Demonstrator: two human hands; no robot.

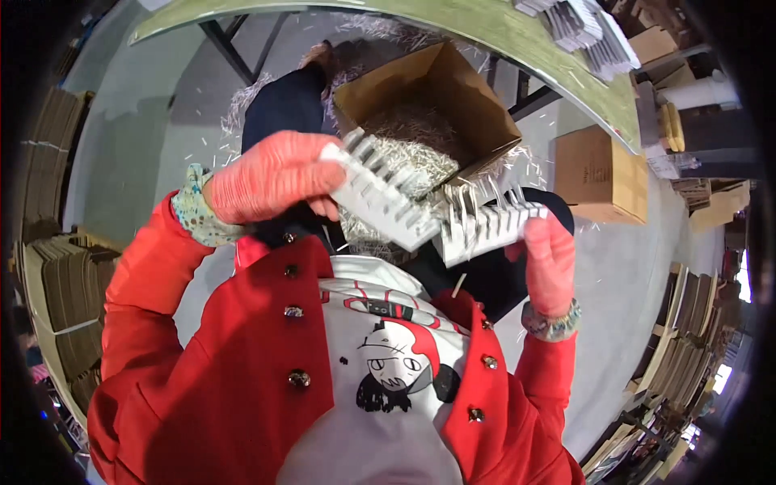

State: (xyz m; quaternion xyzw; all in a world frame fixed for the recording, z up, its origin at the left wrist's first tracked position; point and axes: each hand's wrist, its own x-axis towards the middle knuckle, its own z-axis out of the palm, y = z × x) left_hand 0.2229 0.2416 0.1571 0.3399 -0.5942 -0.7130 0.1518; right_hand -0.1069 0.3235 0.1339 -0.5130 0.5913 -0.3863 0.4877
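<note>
My left hand (279, 174), in a reddish-pink work glove, pinches the upper left end of a white slotted cardboard piece (380, 202) with comb-like teeth. A second white toothed cardboard piece (489, 230) is gripped at its right end by my right hand (551, 263), gloved in the same way. The inner ends of the pieces meet in a V above my lap; I cannot tell whether they are joined. Just beyond them stands an open cardboard box (485, 105) partly filled with thin pale scraps (412, 162). Some of the right hand's fingers are hidden behind its piece.
A green-topped table (364, 14) on dark legs spans the far side, with stacked white cardboard pieces (586, 36) at its right. A brown carton (594, 174) stands right of the open box. Flat cardboard bundles (65, 267) line both sides, and scraps litter the grey floor.
</note>
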